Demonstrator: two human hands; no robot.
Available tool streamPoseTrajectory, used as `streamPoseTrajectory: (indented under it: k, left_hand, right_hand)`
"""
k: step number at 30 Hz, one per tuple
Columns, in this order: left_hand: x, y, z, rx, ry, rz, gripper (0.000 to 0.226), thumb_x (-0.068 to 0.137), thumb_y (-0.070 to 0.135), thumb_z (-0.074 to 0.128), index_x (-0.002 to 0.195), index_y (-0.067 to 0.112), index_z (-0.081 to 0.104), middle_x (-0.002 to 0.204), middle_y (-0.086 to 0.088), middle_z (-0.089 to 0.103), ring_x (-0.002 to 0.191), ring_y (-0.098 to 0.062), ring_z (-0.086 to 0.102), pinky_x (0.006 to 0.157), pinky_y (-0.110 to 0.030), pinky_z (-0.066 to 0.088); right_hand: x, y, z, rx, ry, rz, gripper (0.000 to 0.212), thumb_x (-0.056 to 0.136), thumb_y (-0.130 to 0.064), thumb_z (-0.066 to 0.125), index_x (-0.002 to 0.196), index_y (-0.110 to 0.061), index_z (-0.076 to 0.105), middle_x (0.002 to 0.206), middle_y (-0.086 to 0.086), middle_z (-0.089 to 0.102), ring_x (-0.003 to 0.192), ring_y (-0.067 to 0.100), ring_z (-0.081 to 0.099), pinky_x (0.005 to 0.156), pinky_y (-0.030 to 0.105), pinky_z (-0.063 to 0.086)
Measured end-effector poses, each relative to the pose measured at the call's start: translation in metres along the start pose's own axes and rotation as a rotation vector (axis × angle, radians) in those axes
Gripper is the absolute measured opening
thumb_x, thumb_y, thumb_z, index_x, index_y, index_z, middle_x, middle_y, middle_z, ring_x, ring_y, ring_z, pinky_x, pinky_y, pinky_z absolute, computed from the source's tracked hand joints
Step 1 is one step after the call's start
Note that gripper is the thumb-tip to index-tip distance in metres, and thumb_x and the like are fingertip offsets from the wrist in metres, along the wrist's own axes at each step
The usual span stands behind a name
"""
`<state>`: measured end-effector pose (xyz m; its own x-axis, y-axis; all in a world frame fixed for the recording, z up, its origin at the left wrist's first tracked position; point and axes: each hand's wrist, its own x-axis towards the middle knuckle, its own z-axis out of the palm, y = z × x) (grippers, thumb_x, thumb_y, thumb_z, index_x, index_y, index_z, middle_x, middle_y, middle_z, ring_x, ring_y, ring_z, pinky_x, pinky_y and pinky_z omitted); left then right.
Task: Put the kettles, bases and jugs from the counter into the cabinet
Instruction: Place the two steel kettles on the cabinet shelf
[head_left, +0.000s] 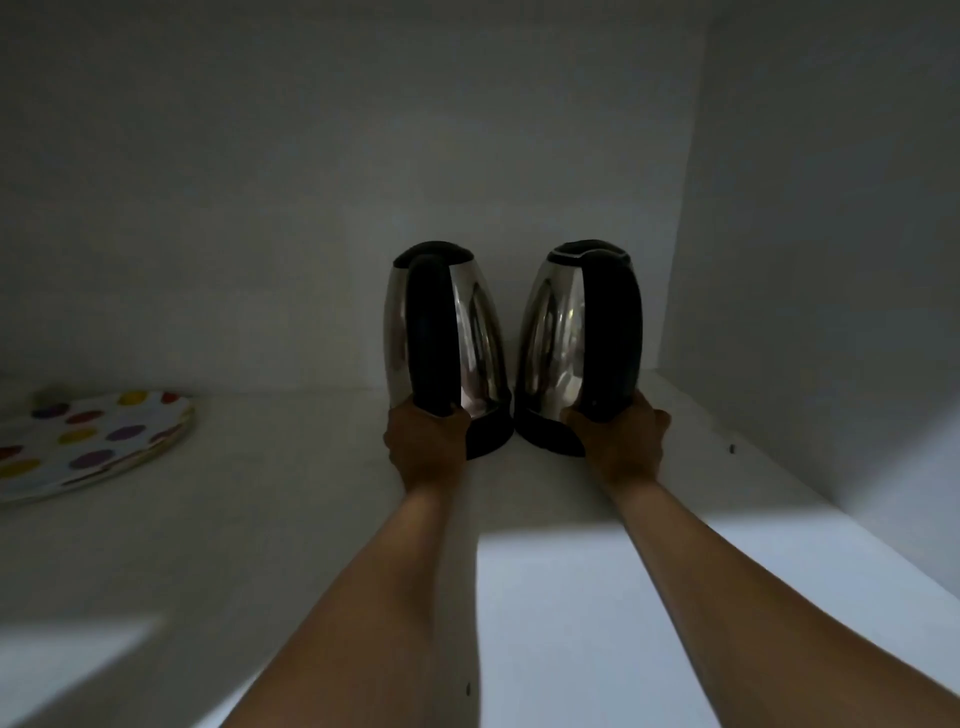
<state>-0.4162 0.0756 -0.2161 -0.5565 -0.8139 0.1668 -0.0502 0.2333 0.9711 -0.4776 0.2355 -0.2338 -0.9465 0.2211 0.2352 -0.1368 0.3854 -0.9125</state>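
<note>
Two steel kettles, left kettle (441, 338) and right kettle (579, 338), stand upright near the shelf's (260, 519) back right corner, handles facing the camera, long axes vertical. Left hand (427, 447) and right hand (621, 444) each clamp a handle's foot. Best released gently, bases flat, apart from the spotted plates (88, 441).

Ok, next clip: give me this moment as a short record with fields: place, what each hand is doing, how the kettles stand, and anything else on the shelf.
place: inside a dim white cabinet, on its shelf
left hand: closed around the lower handle of the left kettle
right hand: closed around the lower handle of the right kettle
kettles: steel with black handles, upright, side by side, handles toward the camera, near the back wall
bases: black, under each kettle
other items: stack of polka-dot plates at far left
jugs: none in view
</note>
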Motion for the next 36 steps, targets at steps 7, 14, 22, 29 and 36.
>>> streamPoseTrajectory:
  k: [7,14,22,29,36]
  left_hand:
    - [0.027,-0.001,0.044,0.055,0.065,0.021,0.035,0.083,0.014,0.071,0.115,0.000,0.066,0.117,-0.021,0.068,0.108,-0.035,0.064,0.086,-0.037,0.051]
    - [0.033,0.003,0.043,0.051,0.025,-0.026,0.029,0.082,0.011,0.072,0.108,-0.001,0.067,0.112,-0.021,0.069,0.102,-0.033,0.066,0.077,-0.031,0.050]
    - [0.009,0.006,-0.002,0.243,-0.102,-0.013,0.061,0.085,0.011,0.070,0.131,-0.004,0.033,0.128,-0.021,0.056,0.118,-0.034,0.057,0.080,-0.028,0.041]
    - [-0.064,0.024,-0.078,0.397,-0.058,0.128,0.049,0.095,0.019,0.054,0.137,-0.002,0.039,0.136,-0.025,0.048,0.124,-0.041,0.050,0.098,-0.039,0.042]
    - [-0.188,0.038,-0.228,0.468,0.081,0.269,0.052,0.096,0.031,0.052,0.141,0.005,0.044,0.145,-0.017,0.046,0.135,-0.033,0.043,0.111,-0.040,0.033]
  right_hand:
    - [0.044,0.000,0.030,0.009,-0.021,0.000,0.069,0.071,-0.033,0.084,0.130,-0.010,0.058,0.121,0.018,0.064,0.111,0.036,0.063,0.093,0.046,0.054]
    - [0.059,0.000,0.033,-0.031,-0.072,-0.020,0.068,0.074,-0.034,0.082,0.132,-0.009,0.055,0.124,0.018,0.063,0.112,0.035,0.062,0.092,0.042,0.053]
    - [0.042,-0.002,0.013,0.041,-0.135,0.063,0.095,0.080,-0.020,0.081,0.148,-0.001,0.017,0.146,0.027,0.040,0.131,0.041,0.046,0.104,0.041,0.040]
    - [-0.041,-0.032,-0.038,-0.098,-0.220,0.037,0.088,0.094,-0.033,0.064,0.158,-0.008,0.009,0.154,0.028,0.026,0.135,0.046,0.041,0.107,0.043,0.038]
    - [-0.219,-0.072,-0.085,-0.136,-0.285,-0.259,0.050,0.098,-0.044,0.049,0.139,-0.016,0.048,0.144,0.019,0.041,0.125,0.043,0.050,0.103,0.044,0.040]
